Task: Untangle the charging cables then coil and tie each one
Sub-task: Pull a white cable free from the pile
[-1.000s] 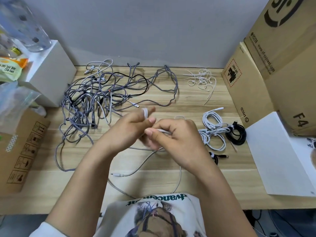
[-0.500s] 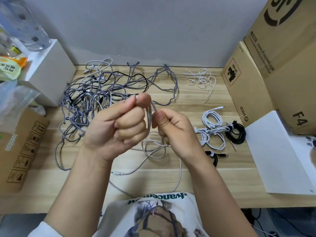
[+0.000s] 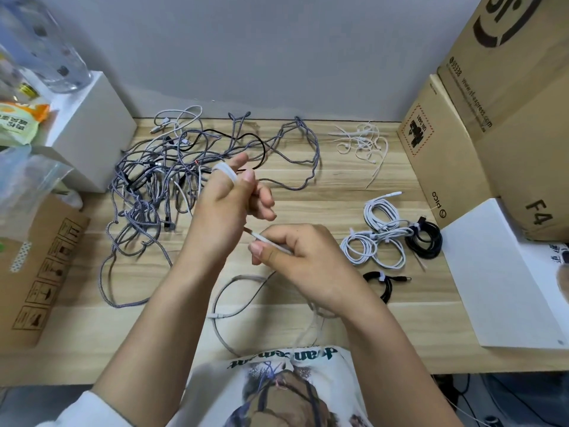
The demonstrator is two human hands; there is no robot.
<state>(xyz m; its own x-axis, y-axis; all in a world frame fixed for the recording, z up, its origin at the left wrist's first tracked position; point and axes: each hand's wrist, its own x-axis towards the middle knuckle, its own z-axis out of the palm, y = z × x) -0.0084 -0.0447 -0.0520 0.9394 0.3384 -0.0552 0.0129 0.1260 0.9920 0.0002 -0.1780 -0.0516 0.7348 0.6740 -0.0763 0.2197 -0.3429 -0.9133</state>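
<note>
Bare wood of the desk (image 3: 345, 186) shows past the fingertips toward the wall, between the tangle of grey and black cables (image 3: 172, 180) on the far left and the loose white ties (image 3: 363, 143) on the far right. Cardboard boxes (image 3: 455, 149) close off the right edge, a white box (image 3: 92, 131) the left, and the near edge runs just above the person's shirt.

Both forearms reach in from below and meet over the middle of the desk. The left hand (image 3: 228, 208) is raised, with a white cable (image 3: 226, 174) looped over its extended forefinger and the thumb pressed against the loop; its other fingers are curled. The right hand (image 3: 304, 257) sits just nearer and to the right, pinching the same cable's straight end between thumb and fingers. The rest of that cable trails in a slack loop on the wood below the wrists.

Right of the right hand's knuckles lie coiled white cables (image 3: 381, 238), tied, touching a coiled black cable (image 3: 425, 238); a smaller black coil (image 3: 383, 285) lies nearer.
</note>
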